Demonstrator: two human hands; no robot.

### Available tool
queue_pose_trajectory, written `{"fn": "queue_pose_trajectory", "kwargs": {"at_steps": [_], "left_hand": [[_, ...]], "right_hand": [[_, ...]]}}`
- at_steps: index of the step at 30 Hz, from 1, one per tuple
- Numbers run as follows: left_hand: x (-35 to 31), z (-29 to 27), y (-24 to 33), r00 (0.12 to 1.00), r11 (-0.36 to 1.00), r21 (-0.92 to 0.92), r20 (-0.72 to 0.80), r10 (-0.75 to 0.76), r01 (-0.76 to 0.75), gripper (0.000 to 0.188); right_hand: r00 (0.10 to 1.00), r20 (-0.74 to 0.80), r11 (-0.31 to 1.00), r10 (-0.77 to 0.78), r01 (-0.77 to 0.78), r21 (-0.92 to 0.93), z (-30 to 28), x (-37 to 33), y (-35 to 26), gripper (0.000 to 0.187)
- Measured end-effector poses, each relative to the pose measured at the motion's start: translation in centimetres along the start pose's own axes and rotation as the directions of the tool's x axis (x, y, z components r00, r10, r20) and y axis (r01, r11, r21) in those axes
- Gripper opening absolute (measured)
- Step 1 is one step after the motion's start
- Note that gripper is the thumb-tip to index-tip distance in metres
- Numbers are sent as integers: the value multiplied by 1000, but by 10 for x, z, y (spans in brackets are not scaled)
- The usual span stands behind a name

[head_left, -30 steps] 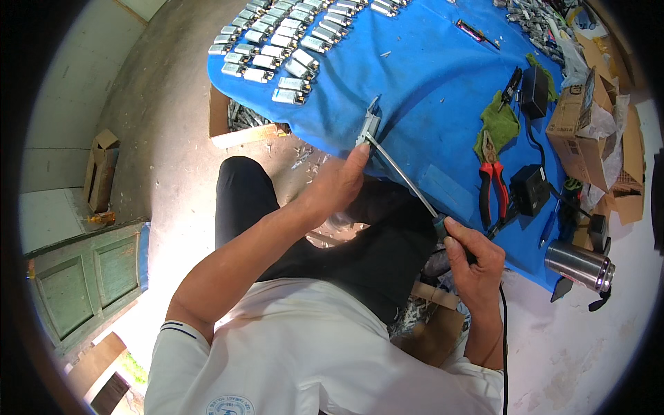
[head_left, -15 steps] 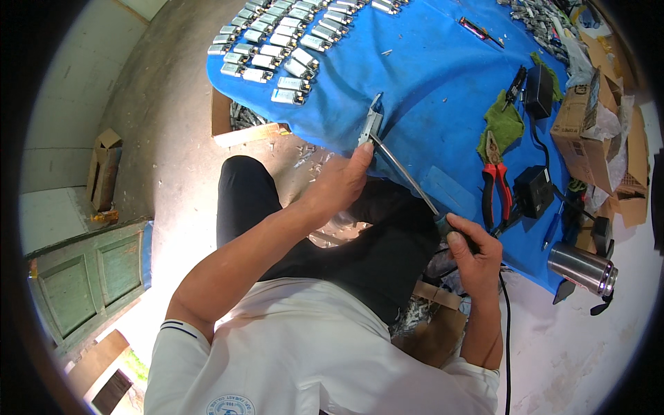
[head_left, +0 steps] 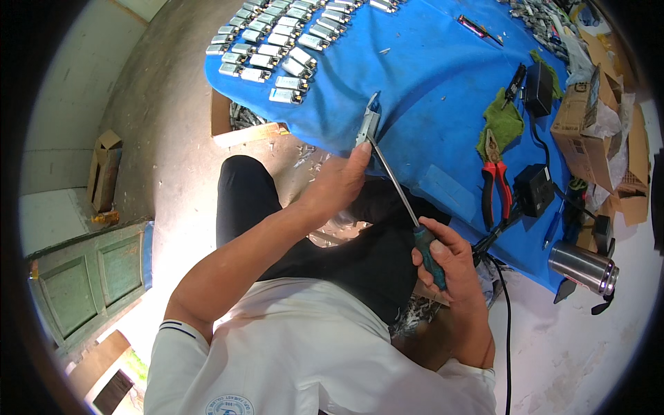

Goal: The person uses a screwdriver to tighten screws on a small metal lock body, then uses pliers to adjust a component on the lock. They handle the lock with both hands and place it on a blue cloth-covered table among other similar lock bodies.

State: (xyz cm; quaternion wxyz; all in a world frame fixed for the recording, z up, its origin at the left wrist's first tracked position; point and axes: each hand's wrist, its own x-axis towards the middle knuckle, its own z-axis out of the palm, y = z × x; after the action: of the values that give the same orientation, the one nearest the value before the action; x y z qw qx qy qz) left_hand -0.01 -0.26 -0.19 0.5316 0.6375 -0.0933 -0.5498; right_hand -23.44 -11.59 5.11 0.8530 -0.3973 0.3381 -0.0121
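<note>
My left hand (head_left: 337, 178) pinches the lower end of a small grey, elongated casing (head_left: 368, 128), with a thin curved piece at its far end. It is held over the near edge of the blue cloth. My right hand (head_left: 458, 266) grips the dark green handle of a screwdriver (head_left: 429, 256). The long metal shaft slants up and to the left, its tip meeting the casing's lower right side beside my left thumb. Exactly how the tip sits in or against the casing is hidden.
Rows of silvery rectangular cells (head_left: 283, 40) lie far left on the blue cloth (head_left: 422, 90). To the right are red-handled pliers (head_left: 496, 183), a green rag (head_left: 503, 124), black adapters (head_left: 534, 190), a steel flask (head_left: 581, 268) and a cardboard box (head_left: 584, 135). Another box (head_left: 242, 135) stands below the table's left edge.
My right hand has moved left and turned, bringing the screwdriver handle into fuller view and its shaft to a steeper angle. The left hand and the casing have barely shifted.
</note>
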Motion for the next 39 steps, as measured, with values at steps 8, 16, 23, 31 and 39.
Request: {"fn": "queue_pose_trajectory", "kwargs": {"at_steps": [8, 16, 23, 31, 39], "left_hand": [[-9, 13, 12, 996, 996, -46, -60, 70, -73, 66], [-14, 8, 6, 1000, 1000, -23, 2, 10, -10, 67], [-23, -19, 3, 907, 867, -411, 410, -102, 283, 64], [-37, -19, -20, 821, 669, -614, 571, 9, 419, 62], [-62, -11, -30, 756, 676, -572, 654, 34, 465, 63]], "right_hand": [[849, 93, 409, -520, 343, -846, 19, 1, 10, 37], [969, -154, 923, -192, 125, -365, 16, -13, 3, 44], [886, -298, 934, -355, 351, -66, 38, -1, 24, 47], [832, -324, 893, -450, 413, -178, 71, 55, 31, 34], [851, -163, 865, -499, 499, -41, 86, 95, 51, 45]]}}
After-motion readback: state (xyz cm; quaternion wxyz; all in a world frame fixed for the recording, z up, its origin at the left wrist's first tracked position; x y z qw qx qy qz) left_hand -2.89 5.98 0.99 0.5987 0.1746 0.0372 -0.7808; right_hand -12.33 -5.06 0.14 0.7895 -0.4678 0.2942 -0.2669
